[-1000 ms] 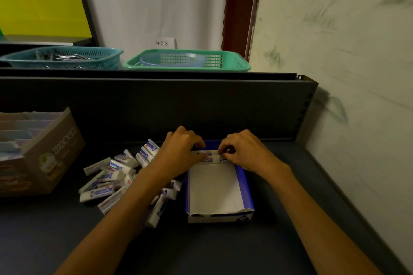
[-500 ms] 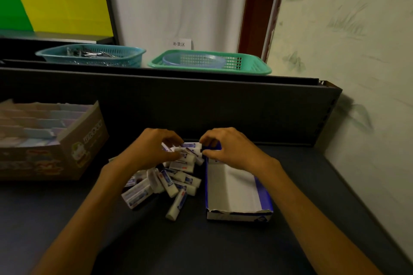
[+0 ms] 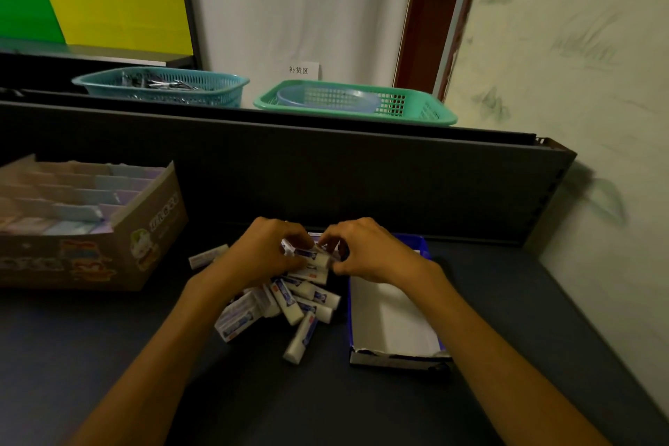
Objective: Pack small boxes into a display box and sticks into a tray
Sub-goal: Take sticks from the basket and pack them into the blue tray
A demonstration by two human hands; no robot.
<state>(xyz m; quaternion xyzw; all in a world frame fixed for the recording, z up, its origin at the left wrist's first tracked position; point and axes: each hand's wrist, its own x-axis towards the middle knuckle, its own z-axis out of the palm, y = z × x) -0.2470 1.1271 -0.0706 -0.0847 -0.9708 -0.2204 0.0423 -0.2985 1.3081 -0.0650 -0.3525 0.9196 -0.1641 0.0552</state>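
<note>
A pile of small white-and-blue boxes [image 3: 289, 304] lies on the dark table, left of the blue display box [image 3: 392, 322] with its white inside. My left hand [image 3: 260, 253] and my right hand [image 3: 369, 250] meet above the top of the pile. Together their curled fingers pinch a few small boxes [image 3: 307, 255] by the ends, left of the display box's far corner. Whatever lies in the far end of the display box is hidden behind my right hand.
A brown cardboard carton [image 3: 83, 224] with rows of pastel packs stands at the left. A dark back panel [image 3: 325, 170] rises behind the table. On the ledge above sit a teal basket [image 3: 163, 85] and a green basket [image 3: 356, 101]. A wall bounds the right side.
Both hands left the far end of the display box and moved left to the pile, where they picked up a few small boxes. The camera view shifted left.
</note>
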